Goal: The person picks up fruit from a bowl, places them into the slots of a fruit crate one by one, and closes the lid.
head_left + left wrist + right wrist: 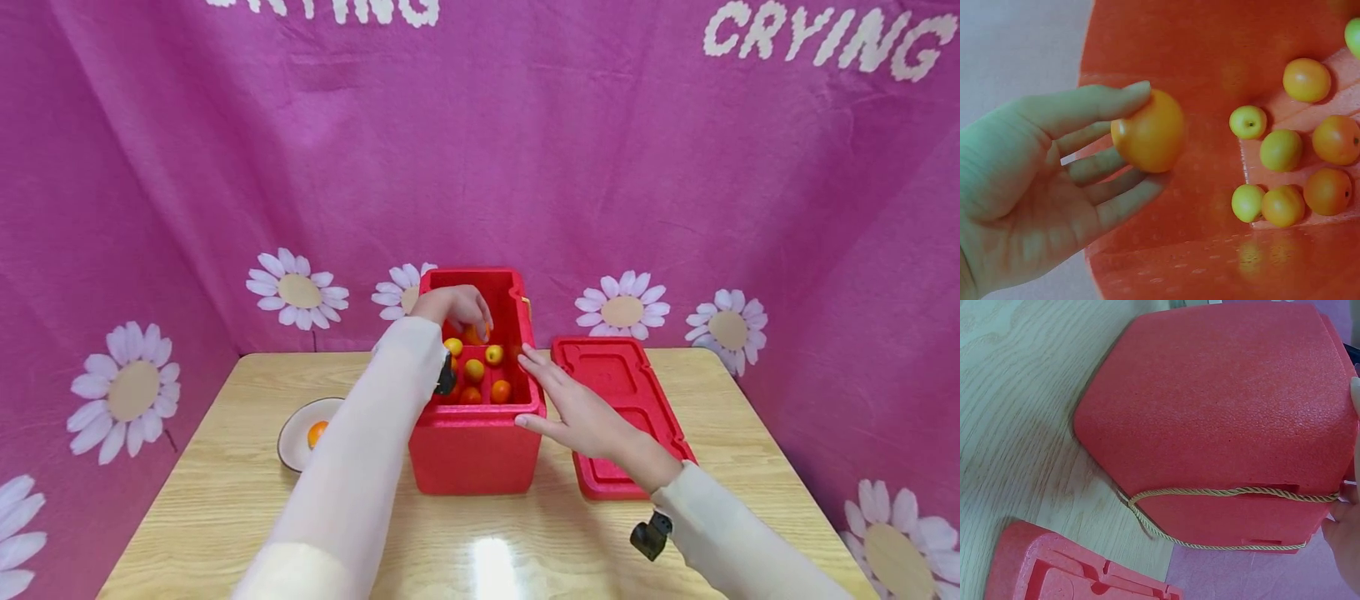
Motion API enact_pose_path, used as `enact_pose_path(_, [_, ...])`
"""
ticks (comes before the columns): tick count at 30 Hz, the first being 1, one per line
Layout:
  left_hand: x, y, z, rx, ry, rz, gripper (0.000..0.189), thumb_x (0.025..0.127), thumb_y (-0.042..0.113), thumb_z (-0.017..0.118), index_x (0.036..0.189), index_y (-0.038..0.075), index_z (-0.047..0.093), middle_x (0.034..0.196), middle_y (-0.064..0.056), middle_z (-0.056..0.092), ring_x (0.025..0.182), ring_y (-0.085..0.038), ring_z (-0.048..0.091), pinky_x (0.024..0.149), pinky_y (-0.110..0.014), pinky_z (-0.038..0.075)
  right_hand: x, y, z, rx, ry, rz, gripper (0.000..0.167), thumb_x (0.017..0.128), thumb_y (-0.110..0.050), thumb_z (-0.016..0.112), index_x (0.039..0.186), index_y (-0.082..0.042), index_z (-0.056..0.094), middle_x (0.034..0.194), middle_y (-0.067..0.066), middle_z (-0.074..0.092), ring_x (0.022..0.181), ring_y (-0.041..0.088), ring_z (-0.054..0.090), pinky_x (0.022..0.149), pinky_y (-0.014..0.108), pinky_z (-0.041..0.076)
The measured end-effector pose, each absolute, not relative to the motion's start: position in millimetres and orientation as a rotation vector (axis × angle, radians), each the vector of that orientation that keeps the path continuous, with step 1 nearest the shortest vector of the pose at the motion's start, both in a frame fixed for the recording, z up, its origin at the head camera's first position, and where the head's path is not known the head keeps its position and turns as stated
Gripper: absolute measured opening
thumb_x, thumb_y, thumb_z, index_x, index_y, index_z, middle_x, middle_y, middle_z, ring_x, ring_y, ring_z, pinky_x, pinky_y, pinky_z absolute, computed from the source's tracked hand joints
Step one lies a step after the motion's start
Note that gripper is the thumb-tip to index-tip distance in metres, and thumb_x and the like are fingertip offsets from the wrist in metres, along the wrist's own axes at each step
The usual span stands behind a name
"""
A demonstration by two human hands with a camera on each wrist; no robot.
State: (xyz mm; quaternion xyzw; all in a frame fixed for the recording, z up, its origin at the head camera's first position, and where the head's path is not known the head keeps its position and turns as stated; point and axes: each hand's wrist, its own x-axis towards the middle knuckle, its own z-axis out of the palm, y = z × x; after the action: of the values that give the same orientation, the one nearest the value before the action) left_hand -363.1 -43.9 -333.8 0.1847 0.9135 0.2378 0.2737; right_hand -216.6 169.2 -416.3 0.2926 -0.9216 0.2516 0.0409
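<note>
My left hand [467, 307] is inside the red foam box [476, 458], over its far part. It holds an orange [1150, 134] between the thumb and fingertips, above the box floor in the left wrist view. Several small fruits lie on that floor, among them a yellow one [1249, 122] and a deeper orange one [1329, 191]. At the box's right rim rests my right hand [581, 412], its fingers stretched out along the edge. The right wrist view catches only part of this hand [1344, 544], beside the box's side wall.
Right of the box lies its red lid [628, 392] on the wooden table [600, 550]. A pale bowl [288, 437] with an orange fruit [317, 433] stands to the left, partly behind my left sleeve. A gold cord [1191, 492] runs along the box's side. A pink curtain hangs behind.
</note>
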Motion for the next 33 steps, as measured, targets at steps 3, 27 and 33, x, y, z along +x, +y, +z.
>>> enact_pose_path(3, [-364.7, -39.2, -336.3, 0.473, 2.488, 0.622, 0.031, 0.085, 0.012, 0.067, 0.115, 0.003, 0.067, 0.113, -0.011, 0.065, 0.096, -0.018, 0.054, 0.098, -0.037, 0.052, -216.0, 171.1, -415.7, 0.891, -2.823, 0.777, 0.084, 0.087, -0.053, 0.062, 0.153, -0.018, 0.024, 0.163, 0.000, 0.018, 0.148, 0.026, 0.026, 0.111, 0.050, 0.039])
enact_pose_path(27, [-316.7, -45.9, -274.5, 0.806, 2.724, 0.449, 0.035, 0.087, 0.023, 0.067, 0.120, 0.008, 0.066, 0.121, -0.010, 0.067, 0.111, -0.023, 0.059, 0.099, -0.034, 0.050, -213.9, 170.5, -417.4, 0.881, -2.825, 0.793, 0.087, 0.086, -0.059, 0.059, 0.154, -0.019, 0.023, 0.163, -0.003, 0.017, 0.148, 0.025, 0.024, 0.110, 0.050, 0.040])
enact_pose_path(33, [-290.6, -75.9, -276.6, 0.960, 2.716, 0.676, 0.031, 0.088, 0.016, 0.067, 0.117, 0.005, 0.066, 0.116, -0.012, 0.069, 0.107, -0.025, 0.065, 0.094, -0.036, 0.055, -214.9, 170.7, -417.5, 0.888, -2.806, 0.794, 0.086, 0.086, -0.057, 0.060, 0.153, -0.016, 0.024, 0.162, -0.002, 0.019, 0.148, 0.024, 0.026, 0.111, 0.050, 0.039])
